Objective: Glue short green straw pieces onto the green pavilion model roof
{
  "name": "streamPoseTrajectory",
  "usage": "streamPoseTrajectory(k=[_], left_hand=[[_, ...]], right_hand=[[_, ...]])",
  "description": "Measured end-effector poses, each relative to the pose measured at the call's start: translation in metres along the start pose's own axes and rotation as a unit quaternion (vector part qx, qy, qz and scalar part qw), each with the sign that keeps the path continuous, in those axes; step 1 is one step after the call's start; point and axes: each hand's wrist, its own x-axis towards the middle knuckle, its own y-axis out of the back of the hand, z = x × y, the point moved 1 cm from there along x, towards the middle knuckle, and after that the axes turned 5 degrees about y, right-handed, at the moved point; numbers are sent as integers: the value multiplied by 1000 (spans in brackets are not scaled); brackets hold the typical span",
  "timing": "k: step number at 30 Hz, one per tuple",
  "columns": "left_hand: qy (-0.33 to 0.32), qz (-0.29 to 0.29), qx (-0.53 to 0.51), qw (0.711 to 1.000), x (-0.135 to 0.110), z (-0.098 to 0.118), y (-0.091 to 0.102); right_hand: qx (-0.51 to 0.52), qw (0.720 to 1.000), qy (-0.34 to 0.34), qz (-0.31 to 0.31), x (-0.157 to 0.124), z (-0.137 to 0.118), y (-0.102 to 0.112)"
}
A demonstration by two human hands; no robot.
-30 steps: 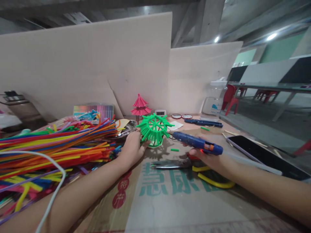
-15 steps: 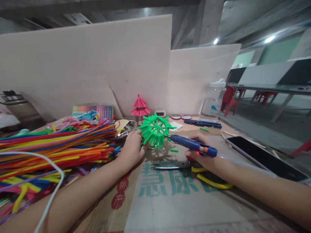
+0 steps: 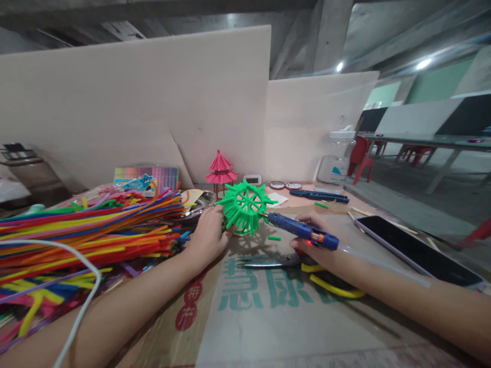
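My left hand (image 3: 209, 230) grips the left side of a bright green pipe-cleaner wheel (image 3: 247, 202), which has spokes inside and short pieces sticking out around its rim. In my right hand (image 3: 312, 235) is a blue glue gun (image 3: 299, 228) with a small red light; its nozzle points left and meets the wheel's right side. A short green piece (image 3: 274, 238) lies on the board below. Under the right hand rest pliers (image 3: 268, 260) with yellow-edged handles. A pink pagoda-like roof model (image 3: 220, 168) stands behind the wheel.
Bundles of coloured pipe cleaners (image 3: 95, 230) fill the left side, crossed by a white cable (image 3: 86, 255). At right lies a phone (image 3: 414, 250). Behind are a blue-handled tool (image 3: 318, 196), a clear bottle (image 3: 335, 161), a marker set (image 3: 148, 179) and a metal bowl (image 3: 203, 202).
Almost nothing differs. My right hand and the glue gun sit very slightly further left in view, the nozzle still at the wheel. My left hand keeps its hold.
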Motion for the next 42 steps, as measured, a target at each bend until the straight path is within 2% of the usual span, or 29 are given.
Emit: streamPoseTrajectory(k=[5,11,20,24,29,37,42], left_hand=[[-3,3,-17,1000,0,0,0],[-8,19,-27,999,1,-1,0],[-1,5,-12,1000,1,2,1],[-1,4,-9,1000,1,1,1],[1,-6,7,1000,1,-1,-1],[8,-26,8,1000,0,-2,-2],[11,-19,5,1000,0,-2,-2]], right_hand=[[-28,1000,1,9,-1,3,0],[1,1000,-11,-10,-2,7,-1],[-22,1000,-4,7,0,2,0],[-15,1000,-18,-5,-1,4,0],[-21,1000,6,-10,-1,7,0],[-54,998,0,-9,-2,14,-1],[-49,999,-14,-16,-3,13,-1]])
